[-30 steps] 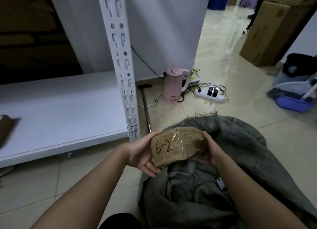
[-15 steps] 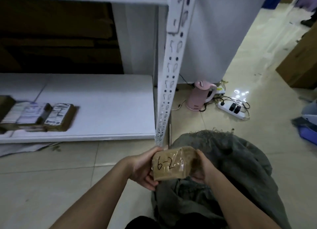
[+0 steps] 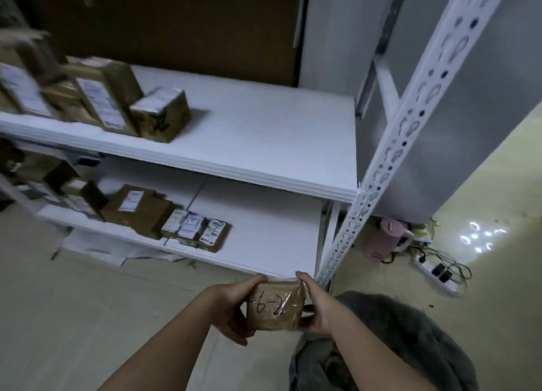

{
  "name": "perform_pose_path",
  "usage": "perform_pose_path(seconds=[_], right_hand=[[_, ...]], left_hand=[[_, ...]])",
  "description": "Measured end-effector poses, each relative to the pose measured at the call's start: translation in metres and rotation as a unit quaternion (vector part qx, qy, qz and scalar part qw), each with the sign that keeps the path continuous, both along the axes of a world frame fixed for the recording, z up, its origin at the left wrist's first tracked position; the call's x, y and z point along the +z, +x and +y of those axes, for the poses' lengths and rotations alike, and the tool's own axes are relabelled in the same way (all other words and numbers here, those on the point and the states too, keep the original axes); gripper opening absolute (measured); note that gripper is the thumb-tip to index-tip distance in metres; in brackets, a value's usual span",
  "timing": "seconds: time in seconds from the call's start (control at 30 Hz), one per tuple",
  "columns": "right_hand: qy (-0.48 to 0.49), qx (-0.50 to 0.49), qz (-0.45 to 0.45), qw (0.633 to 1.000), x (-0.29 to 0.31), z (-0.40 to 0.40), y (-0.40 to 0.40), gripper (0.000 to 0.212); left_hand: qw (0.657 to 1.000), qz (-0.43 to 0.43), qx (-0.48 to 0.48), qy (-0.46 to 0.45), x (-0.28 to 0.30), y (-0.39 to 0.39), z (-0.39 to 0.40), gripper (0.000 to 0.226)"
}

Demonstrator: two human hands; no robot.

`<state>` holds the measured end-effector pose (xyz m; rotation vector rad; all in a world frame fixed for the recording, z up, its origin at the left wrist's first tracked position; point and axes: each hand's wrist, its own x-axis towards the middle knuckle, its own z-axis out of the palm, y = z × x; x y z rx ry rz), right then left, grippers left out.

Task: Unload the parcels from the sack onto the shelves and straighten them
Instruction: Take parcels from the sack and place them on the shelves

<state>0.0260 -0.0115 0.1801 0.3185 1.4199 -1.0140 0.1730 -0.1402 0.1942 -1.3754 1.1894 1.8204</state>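
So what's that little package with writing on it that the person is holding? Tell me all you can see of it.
The parcel is a small brown block, seemingly cardboard or paper wrapped in shiny clear tape. "6-2" is handwritten in dark marker on the face turned to the camera. The left hand grips its left side and the right hand its right, holding it in the air in front of the lower shelf, beside the grey sack.
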Motion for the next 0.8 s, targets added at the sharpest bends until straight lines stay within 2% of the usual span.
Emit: perform_pose_path(seconds=[0.17, 0.33, 0.6, 0.8], right_hand=[[-0.04, 0.064, 0.02, 0.997, 0.09, -0.032, 0.027, 0.044], [-0.087, 0.103, 0.066, 0.989, 0.149, -0.068, 0.057, 0.038], [-0.173, 0.133, 0.119, 0.969, 0.219, -0.12, 0.085, 0.039], [-0.241, 0.139, 0.159, 0.947, 0.258, -0.142, 0.092, 0.039]], left_hand=[[0.998, 0.013, 0.04, -0.05, 0.093, 0.042, -0.018, 0.069], [0.993, 0.027, 0.049, -0.104, 0.165, 0.078, -0.04, 0.075], [0.98, 0.074, 0.08, -0.167, 0.246, 0.121, -0.069, 0.07], [0.958, 0.123, 0.138, -0.218, 0.281, 0.127, -0.087, 0.072]])
